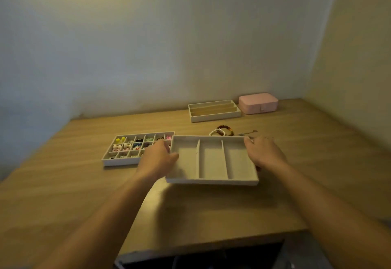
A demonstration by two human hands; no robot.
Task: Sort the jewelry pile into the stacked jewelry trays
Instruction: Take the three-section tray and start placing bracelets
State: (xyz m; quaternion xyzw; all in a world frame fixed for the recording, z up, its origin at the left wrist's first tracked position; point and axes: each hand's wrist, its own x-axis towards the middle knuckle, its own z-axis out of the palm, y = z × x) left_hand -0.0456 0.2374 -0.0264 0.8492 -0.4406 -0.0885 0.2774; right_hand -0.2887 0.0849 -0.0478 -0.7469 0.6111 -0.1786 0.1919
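Nearby things: a pink box (258, 103), lid closed, sits at the far right by the wall. Just left of it lies a long-slot tray (215, 118) with nothing in its slots.
Loose jewelry: bracelets (222, 131) lie on the wood between the far tray and the held one. A thin chain piece (247, 133) is just to their right, too blurred to make out.
Held tray: the three-slot tray (211, 158) is at the middle of the table, slightly tilted. All its slots are bare, and its shadow falls under the near edge.
Left hand (157, 156): clamps the tray's left wall, thumb over the rim.
Right hand (264, 152): grips the tray's right wall, fingers curled around the edge.
In the way: the held tray and left hand cover the right end of the grid tray (105, 159), and the tray's far rim hides the near side of the bracelets.
Grid tray: many small cells holding colourful beads and charms, flat on the table to the left.
Count: three trays, one box, two bracelets, one chain piece, two hands.
Surface: a light wooden table (63, 184) set into a corner.
Room: plain pale walls (148, 46), dim yellowish light.
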